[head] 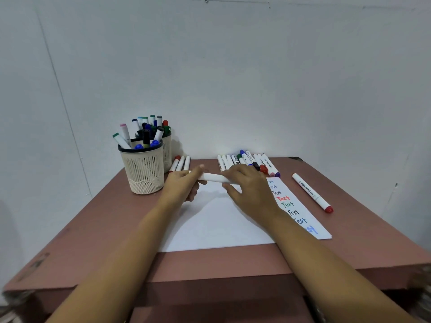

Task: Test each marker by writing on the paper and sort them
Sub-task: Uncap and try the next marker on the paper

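Two hands, the left hand and right hand, are closed on one white marker above the paper; the reddish-brown tabletop is set against a plain white wall.

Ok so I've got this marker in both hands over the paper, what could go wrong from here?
1. Your right hand and forearm lie over the written column on the paper; fresh ink might smear.
2. The loose red-capped marker lies apart from both rows and could roll or be missorted.
3. Uncapping the white marker could send your left hand against the nearby cup.
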A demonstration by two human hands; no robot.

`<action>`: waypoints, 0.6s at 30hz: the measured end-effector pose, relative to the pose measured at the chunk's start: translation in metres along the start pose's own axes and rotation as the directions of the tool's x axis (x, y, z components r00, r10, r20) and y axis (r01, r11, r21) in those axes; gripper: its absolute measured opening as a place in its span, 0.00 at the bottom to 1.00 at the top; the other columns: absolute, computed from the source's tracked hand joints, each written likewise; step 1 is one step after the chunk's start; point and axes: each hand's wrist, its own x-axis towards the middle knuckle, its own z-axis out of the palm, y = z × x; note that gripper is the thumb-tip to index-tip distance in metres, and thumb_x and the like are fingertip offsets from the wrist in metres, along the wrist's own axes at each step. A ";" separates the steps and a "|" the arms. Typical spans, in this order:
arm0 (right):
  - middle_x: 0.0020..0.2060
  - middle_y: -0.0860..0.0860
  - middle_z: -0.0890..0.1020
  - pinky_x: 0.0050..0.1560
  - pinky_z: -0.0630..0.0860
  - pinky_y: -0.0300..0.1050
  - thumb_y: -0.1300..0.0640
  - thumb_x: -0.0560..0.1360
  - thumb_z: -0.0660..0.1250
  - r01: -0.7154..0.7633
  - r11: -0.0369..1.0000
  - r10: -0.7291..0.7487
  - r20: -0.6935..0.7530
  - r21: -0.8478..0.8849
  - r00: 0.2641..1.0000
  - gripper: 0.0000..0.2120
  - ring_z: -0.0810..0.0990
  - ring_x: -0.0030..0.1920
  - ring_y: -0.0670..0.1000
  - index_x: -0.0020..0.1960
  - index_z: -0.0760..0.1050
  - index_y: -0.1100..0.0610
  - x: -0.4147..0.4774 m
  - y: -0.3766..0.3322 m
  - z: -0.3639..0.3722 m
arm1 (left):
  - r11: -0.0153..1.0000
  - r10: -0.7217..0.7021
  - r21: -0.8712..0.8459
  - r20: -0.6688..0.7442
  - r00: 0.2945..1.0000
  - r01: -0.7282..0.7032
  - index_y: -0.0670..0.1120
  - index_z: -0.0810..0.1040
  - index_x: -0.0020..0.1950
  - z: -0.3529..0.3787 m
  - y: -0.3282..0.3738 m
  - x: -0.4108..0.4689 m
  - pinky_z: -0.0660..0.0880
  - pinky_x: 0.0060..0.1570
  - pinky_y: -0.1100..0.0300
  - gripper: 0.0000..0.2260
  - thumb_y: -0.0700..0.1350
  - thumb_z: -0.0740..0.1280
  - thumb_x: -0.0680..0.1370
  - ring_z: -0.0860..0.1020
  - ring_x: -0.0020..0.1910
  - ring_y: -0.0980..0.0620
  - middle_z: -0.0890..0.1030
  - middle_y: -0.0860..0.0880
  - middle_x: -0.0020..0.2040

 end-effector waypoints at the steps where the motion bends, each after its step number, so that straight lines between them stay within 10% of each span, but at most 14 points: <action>1: 0.43 0.52 0.82 0.43 0.75 0.50 0.54 0.72 0.63 0.007 1.000 -0.007 0.007 0.022 1.000 0.14 0.80 0.44 0.56 0.53 0.82 0.58 0.000 0.000 0.000 | 1.000 0.008 0.009 0.003 1.000 -0.008 0.41 0.78 0.34 0.000 0.000 -0.001 0.61 0.26 0.63 0.18 0.53 0.65 0.77 0.64 0.22 0.54 0.68 0.51 0.21; 4: 0.43 0.55 0.82 0.42 0.76 0.51 0.59 0.71 0.67 -0.011 0.999 0.011 0.005 0.039 1.000 0.12 0.80 0.43 0.59 0.52 0.82 0.61 0.000 -0.001 -0.001 | 0.955 0.163 0.258 -0.044 0.986 -0.146 0.44 0.77 0.35 -0.001 -0.003 0.000 0.72 0.36 0.57 0.25 0.65 0.59 0.75 0.77 0.33 0.49 0.80 0.47 0.33; 6: 0.43 0.56 0.82 0.43 0.76 0.53 0.60 0.71 0.66 -0.059 0.998 0.060 -0.014 0.010 0.998 0.11 0.79 0.44 0.61 0.52 0.81 0.62 -0.001 0.000 -0.003 | 0.762 0.312 0.617 -0.084 0.946 -0.197 0.47 0.78 0.47 -0.004 -0.011 0.003 0.73 0.49 0.52 0.26 0.68 0.53 0.76 0.78 0.53 0.47 0.82 0.48 0.51; 9: 0.50 0.58 0.79 0.48 0.74 0.52 0.60 0.77 0.65 -0.244 0.969 0.244 -0.008 -0.033 0.970 0.11 0.77 0.50 0.60 0.57 0.79 0.62 0.001 0.004 -0.007 | 0.480 0.425 0.853 -0.022 0.905 -0.205 0.46 0.76 0.60 -0.009 -0.020 0.004 0.71 0.51 0.51 0.28 0.64 0.50 0.77 0.75 0.57 0.44 0.79 0.46 0.56; 18: 0.41 0.53 0.79 0.32 0.68 0.43 0.57 0.78 0.65 -0.622 0.776 0.625 -0.011 -0.104 0.781 0.10 0.74 0.35 0.50 0.54 0.81 0.61 -0.003 0.051 -0.063 | 0.284 -0.098 0.929 0.276 0.956 -0.239 0.54 0.58 0.75 -0.008 -0.026 0.005 0.48 0.74 0.46 0.23 0.59 0.50 0.81 0.49 0.77 0.51 0.53 0.49 0.78</action>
